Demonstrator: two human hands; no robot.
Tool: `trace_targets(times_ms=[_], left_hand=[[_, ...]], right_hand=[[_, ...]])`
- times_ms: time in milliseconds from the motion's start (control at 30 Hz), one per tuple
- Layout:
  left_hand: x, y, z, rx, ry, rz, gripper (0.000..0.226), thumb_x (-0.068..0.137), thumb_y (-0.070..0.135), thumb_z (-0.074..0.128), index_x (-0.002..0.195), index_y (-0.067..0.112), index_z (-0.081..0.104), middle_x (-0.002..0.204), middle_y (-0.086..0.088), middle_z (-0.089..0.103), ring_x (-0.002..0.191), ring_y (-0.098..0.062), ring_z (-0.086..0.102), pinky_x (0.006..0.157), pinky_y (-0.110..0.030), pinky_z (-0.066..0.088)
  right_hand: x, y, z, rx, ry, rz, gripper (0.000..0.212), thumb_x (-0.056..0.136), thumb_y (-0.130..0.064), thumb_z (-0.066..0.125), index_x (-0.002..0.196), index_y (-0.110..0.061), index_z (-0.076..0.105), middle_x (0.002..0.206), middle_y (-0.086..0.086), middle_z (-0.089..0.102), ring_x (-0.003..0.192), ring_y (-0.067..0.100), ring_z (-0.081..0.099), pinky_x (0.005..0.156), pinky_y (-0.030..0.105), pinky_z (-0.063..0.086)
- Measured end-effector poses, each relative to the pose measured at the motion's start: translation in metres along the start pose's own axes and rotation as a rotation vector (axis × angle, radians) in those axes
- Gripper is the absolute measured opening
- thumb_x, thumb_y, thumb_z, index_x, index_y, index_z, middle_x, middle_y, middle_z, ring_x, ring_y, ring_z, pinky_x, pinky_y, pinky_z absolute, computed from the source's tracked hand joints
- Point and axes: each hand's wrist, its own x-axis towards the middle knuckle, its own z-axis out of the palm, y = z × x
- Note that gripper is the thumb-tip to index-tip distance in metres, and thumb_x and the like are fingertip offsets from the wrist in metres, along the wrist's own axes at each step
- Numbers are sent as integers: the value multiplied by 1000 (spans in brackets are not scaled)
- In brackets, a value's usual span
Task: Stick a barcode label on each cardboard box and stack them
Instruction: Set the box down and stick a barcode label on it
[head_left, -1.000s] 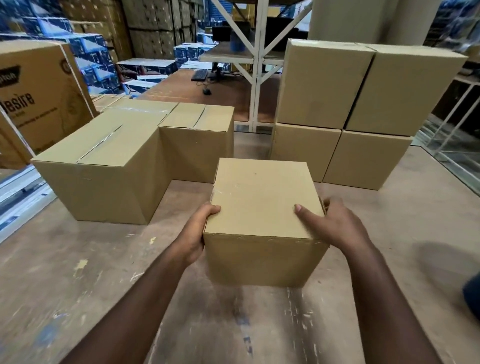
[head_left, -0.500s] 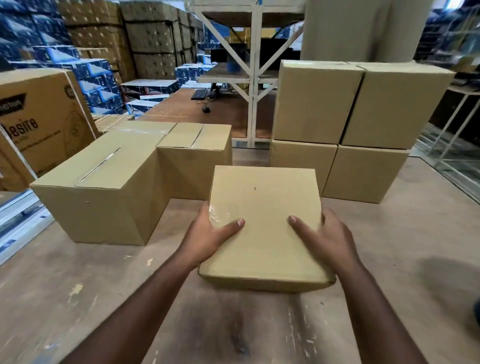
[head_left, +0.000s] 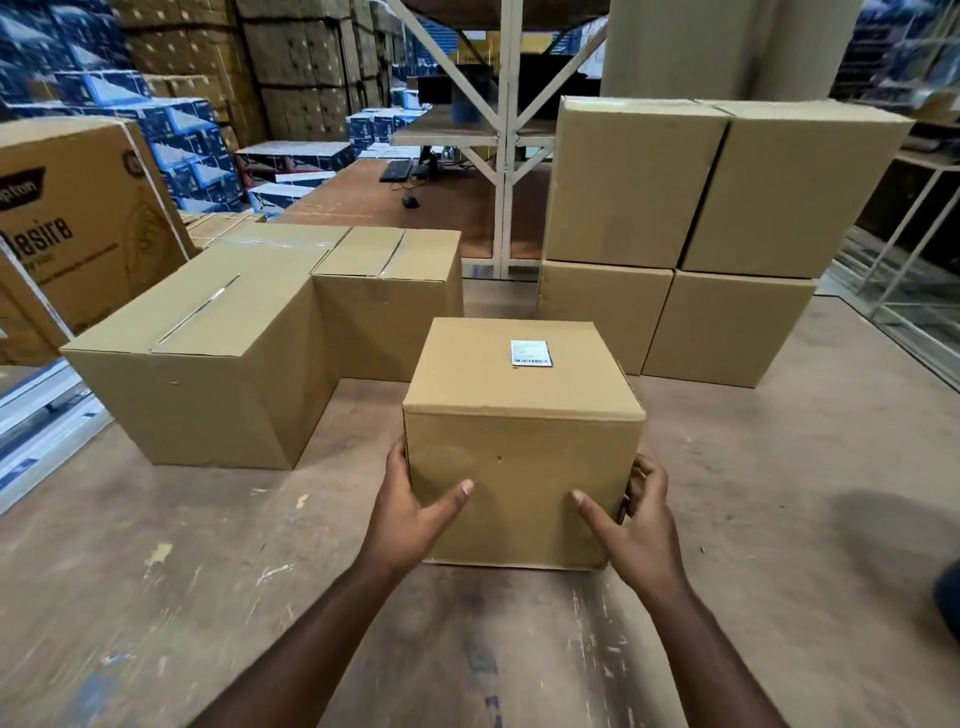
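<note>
Cardboard box (head_left: 522, 441) held between both hands, its barcode label (head_left: 530, 353) on the top face

Left hand (head_left: 410, 512) grips the lower left corner with the thumb laid across the near face; right hand (head_left: 636, 519) grips the lower right corner in the same way, fingers curled round the side; the box sits between them on the wooden floor (head_left: 156, 571); the stack of boxes (head_left: 717, 234) lies ahead and to the right, nearer the right hand; the box is almost a cube, so I see no clear long axis; I judge the coming lift goes forward and rightward.
</note>
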Motion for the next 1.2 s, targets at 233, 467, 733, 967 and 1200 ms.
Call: trace_targets(times_ms=[233,467,733,967,1200], left_hand=[[14,47,-5,-56,108,76,63,86,47,74,141,35,46,120,33,58,106,21,57,84,-7,49],[25,44,-21,-14,80,44,53,87,41,77,134,34,54,124,25,61,109,9,61,87,-21,52],[55,39,-51,355,170,30,79,77,91,42,119,27,63,117,5,68,110,-20,65,94,-44,54],[13,57,11,785,-13,458,81,93,81,30,156,31,34,170,12,10,156,-7,-10,123,-48,-18],[26,43,8,640,38,562,43,99,53,39,129,37,67,144,32,46,143,0,38,123,-41,2]], right_hand=[[7,-49,-15,199,38,-137,65,97,-61,56,156,-44,34,147,-35,46,133,-19,43,101,8,39],[3,-48,-11,-145,42,-215,52,92,-77,40,133,-51,59,153,-16,51,136,2,50,100,30,48],[39,-71,-7,-396,179,-482,31,97,-50,60,84,-24,69,97,-10,55,86,15,59,70,35,52],[128,-108,5,-710,-86,-144,51,96,-51,59,139,-24,54,159,2,39,145,26,39,112,43,37],[142,-115,9,-1006,-196,-61,65,97,-60,35,147,-19,42,153,10,46,137,31,43,112,49,28]])
